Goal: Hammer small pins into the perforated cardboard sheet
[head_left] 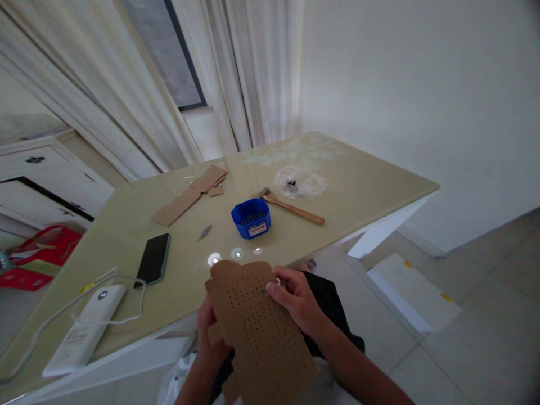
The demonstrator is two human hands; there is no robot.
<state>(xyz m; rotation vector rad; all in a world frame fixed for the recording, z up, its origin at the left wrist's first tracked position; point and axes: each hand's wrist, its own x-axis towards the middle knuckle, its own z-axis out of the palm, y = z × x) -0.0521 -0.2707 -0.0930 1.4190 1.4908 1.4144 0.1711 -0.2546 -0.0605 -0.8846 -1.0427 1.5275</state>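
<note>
Perforated cardboard (259, 326), brown and full of small holes in rows, was at the bottom centre of the frame, held above the person's lap, in front of the table edge. Behind it the left hand (211, 332) was closed on its lower left part. The right hand (295, 298) pinched its upper right edge with the fingers together. Above them, on the beige glass table (371, 185), stood a blue plastic box (251, 218), with a hammer (291, 205) to its right. Cardboard strips (189, 194), a black phone (153, 259) and a white power bank (86, 332) with its cable lay toward the left of the frame.
</note>
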